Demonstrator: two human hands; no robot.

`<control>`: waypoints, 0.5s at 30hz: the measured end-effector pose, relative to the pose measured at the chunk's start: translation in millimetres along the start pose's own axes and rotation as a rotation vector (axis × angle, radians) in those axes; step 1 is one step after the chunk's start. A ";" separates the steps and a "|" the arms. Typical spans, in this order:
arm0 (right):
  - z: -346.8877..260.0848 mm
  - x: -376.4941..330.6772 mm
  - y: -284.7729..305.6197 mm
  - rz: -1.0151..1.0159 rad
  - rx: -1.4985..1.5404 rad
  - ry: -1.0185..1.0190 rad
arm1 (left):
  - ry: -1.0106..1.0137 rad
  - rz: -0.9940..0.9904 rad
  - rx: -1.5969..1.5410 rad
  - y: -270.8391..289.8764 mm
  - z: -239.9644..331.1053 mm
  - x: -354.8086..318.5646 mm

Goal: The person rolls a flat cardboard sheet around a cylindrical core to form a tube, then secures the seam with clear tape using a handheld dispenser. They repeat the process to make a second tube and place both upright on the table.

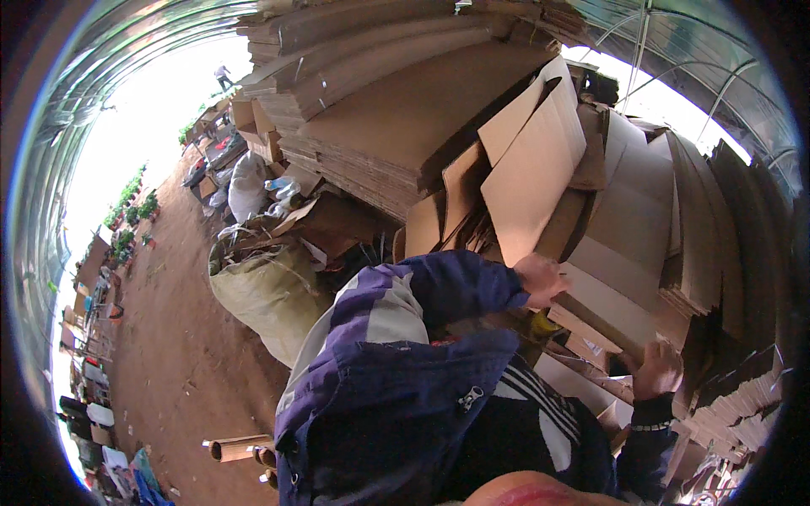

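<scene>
The left hand (pixel 542 281) is at the near left corner of a wide, flat, grey-brown cardboard sheet (pixel 623 291), its fingers partly bent; whether they grip the edge, I cannot tell. The right hand (pixel 658 371) is at the near right corner of this sheet, with curled fingers, and its hold also is not clear to me. The sheet slopes between the two hands, and its far part lies among other leaning boards. Just beyond the left hand, a tall, tan, folded cardboard panel (pixel 537 173) stands tilted. If the sheet is pulled sharply, this panel could slide onto the left wrist, because I see nothing fastening it. If only one corner is lifted, the sheet could bend. On the far left, the high stack of flat brown cardboard (pixel 363 181) has uneven edges, so a knock might shift its layers.
</scene>
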State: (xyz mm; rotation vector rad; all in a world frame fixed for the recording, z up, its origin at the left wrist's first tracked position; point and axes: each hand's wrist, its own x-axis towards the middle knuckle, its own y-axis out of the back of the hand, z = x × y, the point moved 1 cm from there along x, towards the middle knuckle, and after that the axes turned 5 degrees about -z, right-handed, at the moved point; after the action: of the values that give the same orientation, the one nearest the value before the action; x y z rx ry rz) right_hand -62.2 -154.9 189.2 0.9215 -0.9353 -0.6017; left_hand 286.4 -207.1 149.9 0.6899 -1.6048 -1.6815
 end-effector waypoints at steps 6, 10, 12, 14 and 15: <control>-0.9 -1.8 0.6 -0.151 -0.012 -0.068 | 0.001 -0.268 -0.153 -8.0 6.2 -0.3; -0.7 1.3 11.4 0.065 0.010 -0.050 | 0.015 0.059 0.088 -10.0 4.6 2.2; 1.5 4.1 19.3 0.314 -0.084 0.050 | 0.063 -0.105 -0.225 -14.5 4.4 1.3; 5.0 6.3 24.0 0.489 -0.126 0.086 | 0.080 -0.124 -0.330 -17.0 4.0 -0.6; 6.5 8.3 23.5 0.389 -0.124 0.122 | 0.062 -0.098 -0.290 -17.2 2.9 -1.3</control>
State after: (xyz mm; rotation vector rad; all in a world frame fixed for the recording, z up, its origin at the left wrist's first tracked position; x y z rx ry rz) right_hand -62.7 -152.4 214.8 0.6348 -0.9251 -0.2642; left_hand 282.7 -204.6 133.0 0.6732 -1.2674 -1.8966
